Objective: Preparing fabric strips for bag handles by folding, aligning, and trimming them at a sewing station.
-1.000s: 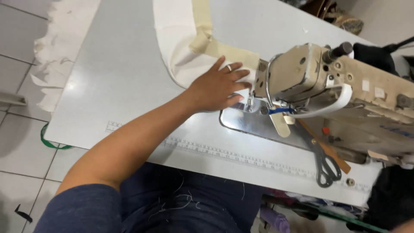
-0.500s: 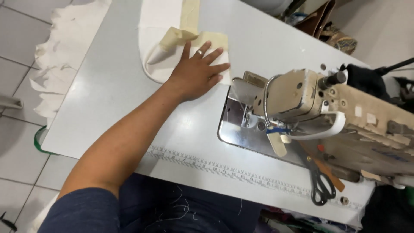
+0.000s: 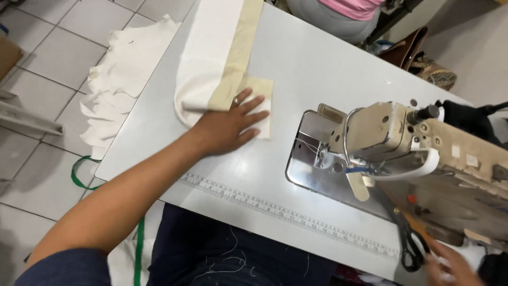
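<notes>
My left hand (image 3: 228,125) lies flat, fingers spread, on the near end of a white fabric piece (image 3: 205,69) with a beige strip (image 3: 239,53) sewn along it. The cloth rests on the white sewing table (image 3: 317,58), to the left of the beige sewing machine (image 3: 402,137) and clear of its needle. My right hand (image 3: 450,265) shows blurred at the bottom right corner, beside black scissors (image 3: 408,244) on the table. I cannot tell whether it holds anything.
A ruler strip (image 3: 286,212) runs along the table's front edge. The machine's metal plate (image 3: 317,169) lies right of my left hand. White cloth pieces (image 3: 121,79) lie heaped on the tiled floor at left. Another person sits beyond the table's far edge (image 3: 338,13).
My left hand has slid the cloth away from the machine's needle, leftward across the table. My right hand has come into view at the bottom right.
</notes>
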